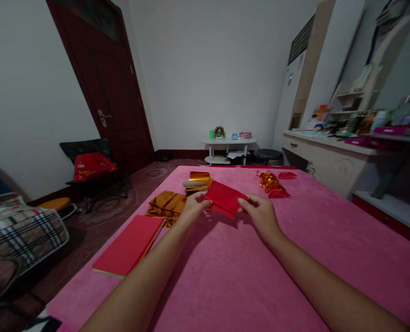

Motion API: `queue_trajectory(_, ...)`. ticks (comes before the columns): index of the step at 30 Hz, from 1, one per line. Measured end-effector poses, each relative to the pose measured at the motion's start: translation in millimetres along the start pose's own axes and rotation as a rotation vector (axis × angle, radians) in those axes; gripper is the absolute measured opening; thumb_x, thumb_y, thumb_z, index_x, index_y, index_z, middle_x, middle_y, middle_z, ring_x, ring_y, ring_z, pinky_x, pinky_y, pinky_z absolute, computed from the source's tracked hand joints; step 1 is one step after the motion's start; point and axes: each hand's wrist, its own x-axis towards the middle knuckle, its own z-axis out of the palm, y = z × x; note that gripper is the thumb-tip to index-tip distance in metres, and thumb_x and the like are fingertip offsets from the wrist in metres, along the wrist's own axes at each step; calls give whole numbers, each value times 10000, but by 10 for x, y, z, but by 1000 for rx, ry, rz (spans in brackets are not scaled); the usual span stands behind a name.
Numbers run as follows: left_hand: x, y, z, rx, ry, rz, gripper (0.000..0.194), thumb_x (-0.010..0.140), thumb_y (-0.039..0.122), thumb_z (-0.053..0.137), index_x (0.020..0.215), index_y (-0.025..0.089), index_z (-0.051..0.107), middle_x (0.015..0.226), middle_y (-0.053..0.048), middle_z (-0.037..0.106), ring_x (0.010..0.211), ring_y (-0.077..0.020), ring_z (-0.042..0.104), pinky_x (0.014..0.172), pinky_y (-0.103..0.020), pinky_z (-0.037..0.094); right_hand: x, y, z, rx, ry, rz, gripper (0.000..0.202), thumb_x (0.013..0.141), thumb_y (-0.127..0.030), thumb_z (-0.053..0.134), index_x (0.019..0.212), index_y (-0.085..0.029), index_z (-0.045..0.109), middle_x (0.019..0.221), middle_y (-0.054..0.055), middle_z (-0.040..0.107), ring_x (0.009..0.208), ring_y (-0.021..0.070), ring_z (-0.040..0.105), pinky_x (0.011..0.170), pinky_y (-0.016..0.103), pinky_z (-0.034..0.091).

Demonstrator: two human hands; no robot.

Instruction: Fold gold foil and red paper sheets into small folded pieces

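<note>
Between both hands is a folded sheet of red paper, raised a little over the pink cloth. My left hand pinches its left edge; my right hand grips the right corner with thumb and fingers. Left of the paper lies a stack of folded gold foil paper. Behind that sits another pile of shiny gold foil, with a grey oval object by it. A stack of red paper sheets rests near the cloth's left edge.
A pink cloth covers the table. Toward its far right lie crumpled gold foil and red folded pieces. A white dressing table stands on the right, a chair with a red bag on the left.
</note>
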Motion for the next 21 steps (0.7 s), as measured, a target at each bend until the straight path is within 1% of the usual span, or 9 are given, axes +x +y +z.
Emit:
queue_trajectory(2,12,-27,5,-51,3,13,443,537,167,718,970,124,638,727,-27,664,478,-93,550,462,-204,431,-22,-15,14,65,-1,73,255,711,-401,637,690,-152,584,572,22,628,423,129,532,321,202,385)
queue_trajectory(4,11,-43,29,-144,12,9,477,505,146,736,970,128,632,778,-40,677,526,-104,578,508,-213,456,-46,-36,37,152,0,139,235,701,-376,651,718,-153,577,585,29,651,425,122,553,325,183,395)
queue_trajectory(8,1,-89,88,-284,20,-38,518,489,192,790,977,124,631,881,-86,691,661,-149,634,615,-242,488,-99,-59,114,318,-12,236,169,682,-274,668,750,-150,576,626,35,679,528,115,631,477,173,496)
queue_trajectory(10,2,-117,101,-284,4,-34,512,500,249,805,965,107,643,892,-104,694,689,-170,640,637,-259,487,-129,-57,156,362,-61,290,156,682,-239,659,783,-146,585,665,47,693,598,127,660,550,187,522)
queue_trajectory(11,2,-125,103,-271,2,-26,505,504,273,808,951,99,650,886,-106,695,688,-175,638,639,-265,485,-144,-58,172,364,-100,327,167,682,-233,657,807,-144,592,686,54,698,617,134,667,554,191,523)
queue_trajectory(14,-5,-115,95,-186,27,-14,472,508,301,808,909,97,667,839,-87,697,638,-154,617,606,-254,464,-165,-74,190,317,-230,411,234,694,-278,664,871,-133,616,736,71,702,613,145,663,495,190,495)
queue_trajectory(16,-20,-85,86,-122,28,-28,438,508,284,804,886,103,676,797,-65,692,597,-127,595,585,-236,444,-146,-95,167,293,-253,398,286,720,-358,651,902,-138,628,766,71,701,598,144,650,479,202,480)
queue_trajectory(18,-37,-57,76,-44,-17,-79,376,507,265,798,825,98,686,724,-48,678,549,-104,566,559,-220,418,-100,-106,120,299,-215,330,327,731,-417,635,913,-146,630,782,65,700,598,143,639,504,219,480)
queue_trajectory(21,-50,-60,61,92,-117,-140,278,524,271,786,701,82,683,595,-34,634,474,-83,508,497,-205,361,-14,-80,35,292,-155,233,333,653,-377,705,876,-141,628,762,56,698,605,147,631,544,229,475)
